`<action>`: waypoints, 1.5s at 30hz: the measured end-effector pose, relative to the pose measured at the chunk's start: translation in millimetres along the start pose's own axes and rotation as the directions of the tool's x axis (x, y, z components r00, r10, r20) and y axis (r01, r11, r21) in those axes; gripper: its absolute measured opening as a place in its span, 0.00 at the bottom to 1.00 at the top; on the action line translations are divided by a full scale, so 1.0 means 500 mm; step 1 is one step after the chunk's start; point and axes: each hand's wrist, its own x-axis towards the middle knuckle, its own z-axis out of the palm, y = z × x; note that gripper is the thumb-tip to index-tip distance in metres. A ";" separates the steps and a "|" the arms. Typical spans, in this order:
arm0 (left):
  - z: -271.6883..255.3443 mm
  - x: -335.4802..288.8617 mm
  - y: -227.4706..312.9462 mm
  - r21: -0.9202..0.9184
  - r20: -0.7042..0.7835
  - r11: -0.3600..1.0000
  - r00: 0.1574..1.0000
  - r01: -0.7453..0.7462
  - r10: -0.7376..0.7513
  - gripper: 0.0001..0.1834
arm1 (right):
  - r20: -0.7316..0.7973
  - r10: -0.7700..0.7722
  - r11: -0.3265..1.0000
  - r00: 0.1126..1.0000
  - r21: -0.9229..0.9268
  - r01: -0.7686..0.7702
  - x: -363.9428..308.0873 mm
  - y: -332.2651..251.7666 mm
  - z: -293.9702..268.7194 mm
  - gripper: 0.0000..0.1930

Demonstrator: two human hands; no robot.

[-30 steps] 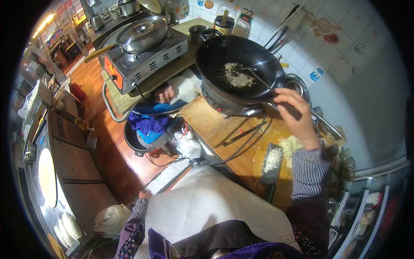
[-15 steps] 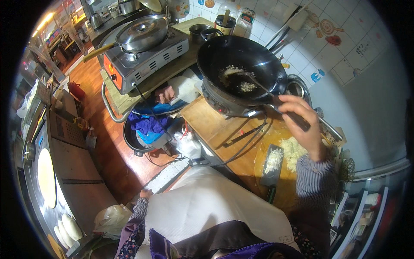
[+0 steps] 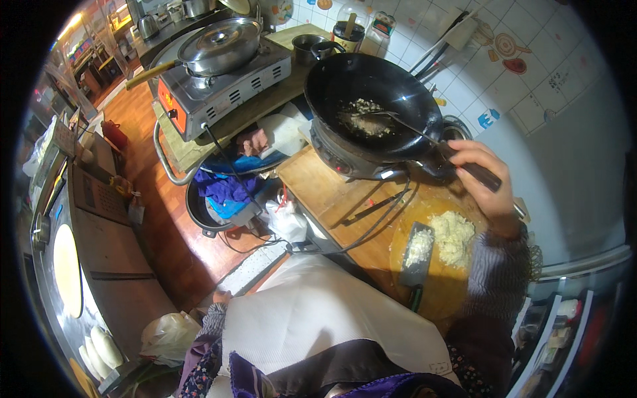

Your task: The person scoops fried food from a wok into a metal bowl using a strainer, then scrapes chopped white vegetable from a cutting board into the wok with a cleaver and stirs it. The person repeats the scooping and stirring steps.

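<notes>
My right hand [image 3: 483, 171] is closed around the dark wooden handle of a wok spatula [image 3: 424, 136]. Its thin metal shaft slants down into a black wok [image 3: 413, 99], and its head sits among small pale chopped bits [image 3: 367, 121] at the bottom. The wok rests on a round burner [image 3: 332, 149]. Below my right forearm a cleaver [image 3: 413, 268] lies flat on a round board, white chopped bits on its blade. A heap of pale minced food [image 3: 454, 237] lies beside it. My left hand [image 3: 222, 297] hangs low by the white apron [image 3: 312, 298], its fingers too small and hidden to read.
A lidded steel pan [image 3: 222, 50] stands on a boxy stove [image 3: 232, 86] at the far left. A small steel pot [image 3: 308, 46] is behind the wok. A black cable [image 3: 371, 242] crosses the wooden board [image 3: 318, 189]. A basin with purple cloth [image 3: 229, 188] sits lower left.
My right hand has moved a little right and down with the spatula. The spatula head has shifted in the wok, and the chopped bits are gathered differently. My left hand stays low.
</notes>
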 end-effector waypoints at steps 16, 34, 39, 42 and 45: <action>-0.016 -0.038 0.080 -0.100 0.110 0.994 0.993 -0.037 0.048 0.16 | 0.014 0.056 0.996 0.998 -0.076 -0.054 -0.024 0.001 0.024 0.07; -0.021 -0.042 0.009 -0.120 -0.053 0.989 0.995 0.081 -0.088 0.13 | -0.401 0.738 0.436 0.542 0.897 0.069 0.012 0.240 0.046 0.12; -0.026 -0.037 0.009 -0.100 0.000 0.994 0.999 0.035 -0.035 0.14 | -0.296 0.798 0.324 0.525 0.945 0.040 0.009 0.279 0.059 0.18; -0.033 -0.032 0.007 -0.044 0.002 0.998 0.999 0.048 -0.048 0.14 | -0.244 0.797 0.262 0.553 0.964 0.048 0.014 0.290 0.065 0.18; -0.043 -0.033 0.009 -0.004 0.015 1.000 1.000 0.016 -0.016 0.13 | -0.182 0.808 0.180 0.560 0.982 0.059 0.022 0.300 0.071 0.17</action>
